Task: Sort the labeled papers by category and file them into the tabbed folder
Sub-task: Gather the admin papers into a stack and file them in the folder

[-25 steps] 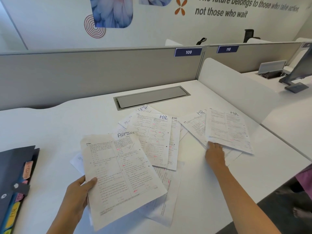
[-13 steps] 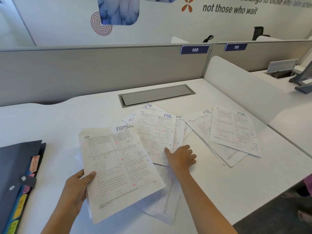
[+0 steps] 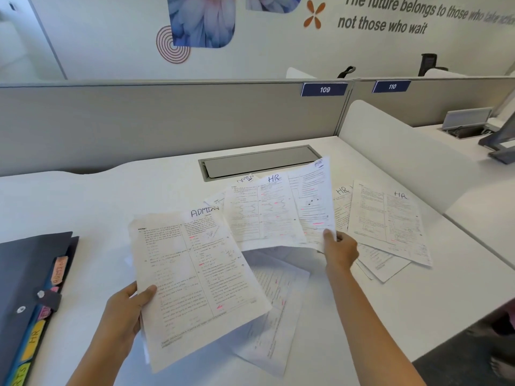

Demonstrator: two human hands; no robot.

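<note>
2 lifted sheets point(image 3: 281, 210), fanned, held above the desk point(image 3: 83, 196) at centre. The left one is headed HR; the other tilts up to the right, its heading too small to read. Long axes run away from the person. Right hand point(image 3: 338, 249): thumb on top and fingers under the paper, pinching the fan's lower right corner. Whether both sheets sit in the pinch cannot be told.

1 ADMIN sheet point(image 3: 195, 274), front left, raised and slanted, long axis pointing away. Left hand point(image 3: 125, 310): thumb pressed on the face near the lower left edge, other fingers hidden behind the paper.

1 HR pile point(image 3: 387, 218), flat on the desk just beside the right hand, on its right side; 2 HR headings show.

Loose sheets point(image 3: 276, 296), unsorted, lying under and between the 2 held lots.

1 tabbed folder point(image 3: 28, 274), dark cover, far left, near the left hand and well apart from the right; its tabs include ADMIN and HR.

Judgement: sorting stage, nothing filed. If the lifted lot is HR, its pile lies rightward of the pinching fingers, so the right hand is the nearer carrier. The folder falls to the left hand.
</note>
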